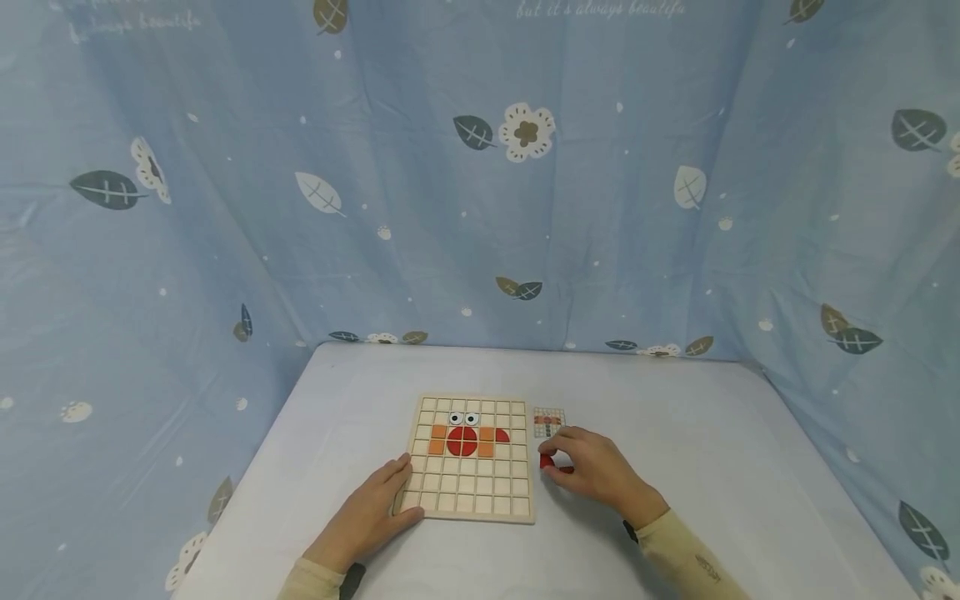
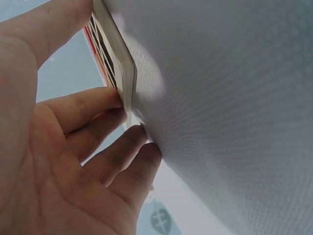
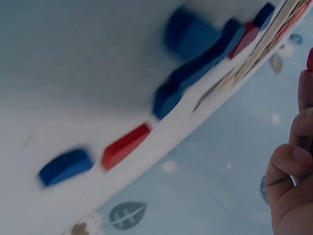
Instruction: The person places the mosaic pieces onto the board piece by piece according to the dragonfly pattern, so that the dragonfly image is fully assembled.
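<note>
A square wooden grid board point(image 1: 475, 517) lies on the table. Two eye tiles point(image 1: 463, 418), several orange tiles point(image 1: 437, 447) and red curved pieces forming a disc point(image 1: 462, 442) sit in its cells, with another red piece point(image 1: 502, 435) to their right. My left hand point(image 1: 366, 510) rests at the near left corner, fingers along the left edge and thumb at the front edge. Right of the board, my right hand point(image 1: 600, 473) pinches a small red block point(image 1: 546, 461). In the right wrist view, this red block point(image 3: 310, 60) shows only partly at the fingertips.
A small pattern card point(image 1: 550, 419) lies just right of the board. Loose blue blocks point(image 3: 66, 167) and red blocks point(image 3: 126, 146) lie on the table in the right wrist view, blurred. A patterned blue curtain point(image 1: 420, 217) stands around the white table point(image 1: 652, 408).
</note>
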`<state>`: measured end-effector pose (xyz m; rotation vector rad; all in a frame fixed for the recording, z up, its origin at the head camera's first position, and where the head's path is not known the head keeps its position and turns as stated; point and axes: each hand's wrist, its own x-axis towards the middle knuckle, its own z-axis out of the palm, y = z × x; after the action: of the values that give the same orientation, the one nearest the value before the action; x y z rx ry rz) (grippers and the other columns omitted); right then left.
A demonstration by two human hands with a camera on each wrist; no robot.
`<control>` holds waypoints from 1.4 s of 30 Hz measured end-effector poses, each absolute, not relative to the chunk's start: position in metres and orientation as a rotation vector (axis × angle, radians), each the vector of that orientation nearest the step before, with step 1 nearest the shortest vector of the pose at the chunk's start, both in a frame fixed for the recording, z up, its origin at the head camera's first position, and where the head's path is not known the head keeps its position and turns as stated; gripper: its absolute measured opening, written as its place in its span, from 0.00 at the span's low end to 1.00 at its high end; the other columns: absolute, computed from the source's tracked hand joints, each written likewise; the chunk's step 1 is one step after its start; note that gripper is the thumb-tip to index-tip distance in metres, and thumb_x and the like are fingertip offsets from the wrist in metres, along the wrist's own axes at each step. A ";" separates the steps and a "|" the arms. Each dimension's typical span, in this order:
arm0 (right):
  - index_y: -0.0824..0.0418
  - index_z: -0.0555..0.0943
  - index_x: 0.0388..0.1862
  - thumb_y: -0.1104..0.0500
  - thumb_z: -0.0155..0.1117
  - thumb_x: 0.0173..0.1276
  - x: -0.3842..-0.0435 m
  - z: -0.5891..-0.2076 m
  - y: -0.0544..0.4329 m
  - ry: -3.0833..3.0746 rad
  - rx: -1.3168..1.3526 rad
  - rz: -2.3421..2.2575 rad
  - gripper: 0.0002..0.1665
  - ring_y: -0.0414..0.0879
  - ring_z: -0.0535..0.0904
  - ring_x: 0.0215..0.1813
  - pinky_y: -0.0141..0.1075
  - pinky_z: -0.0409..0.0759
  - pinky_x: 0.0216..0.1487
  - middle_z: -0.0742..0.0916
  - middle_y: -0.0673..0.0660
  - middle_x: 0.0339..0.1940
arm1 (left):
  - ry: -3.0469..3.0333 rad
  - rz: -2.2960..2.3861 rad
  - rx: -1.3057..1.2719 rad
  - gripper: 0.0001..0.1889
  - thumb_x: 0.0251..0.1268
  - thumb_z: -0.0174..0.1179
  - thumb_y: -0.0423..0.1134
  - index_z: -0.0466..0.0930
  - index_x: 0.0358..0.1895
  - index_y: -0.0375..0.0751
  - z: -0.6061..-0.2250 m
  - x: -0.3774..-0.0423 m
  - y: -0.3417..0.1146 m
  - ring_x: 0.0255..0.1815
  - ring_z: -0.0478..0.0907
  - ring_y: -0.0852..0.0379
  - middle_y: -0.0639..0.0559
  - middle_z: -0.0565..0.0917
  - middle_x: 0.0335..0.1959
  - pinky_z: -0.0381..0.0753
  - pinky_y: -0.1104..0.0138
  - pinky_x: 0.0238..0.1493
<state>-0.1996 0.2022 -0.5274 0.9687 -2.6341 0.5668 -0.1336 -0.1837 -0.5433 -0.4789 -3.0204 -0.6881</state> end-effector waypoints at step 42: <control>0.49 0.88 0.38 0.53 0.77 0.60 -0.241 -0.528 0.124 -2.830 0.999 0.516 0.08 0.34 0.75 0.34 0.31 0.80 0.36 0.84 0.40 0.32 | -3.016 -0.682 -0.484 0.40 0.63 0.70 0.54 0.71 0.71 0.30 -0.546 -0.136 -0.185 0.75 0.65 0.41 0.43 0.69 0.75 0.67 0.51 0.74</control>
<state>-0.2414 0.1237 -0.5283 0.9987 -2.8300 0.5161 -0.1362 -0.1848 -0.5461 -0.4835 -3.0165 -0.6820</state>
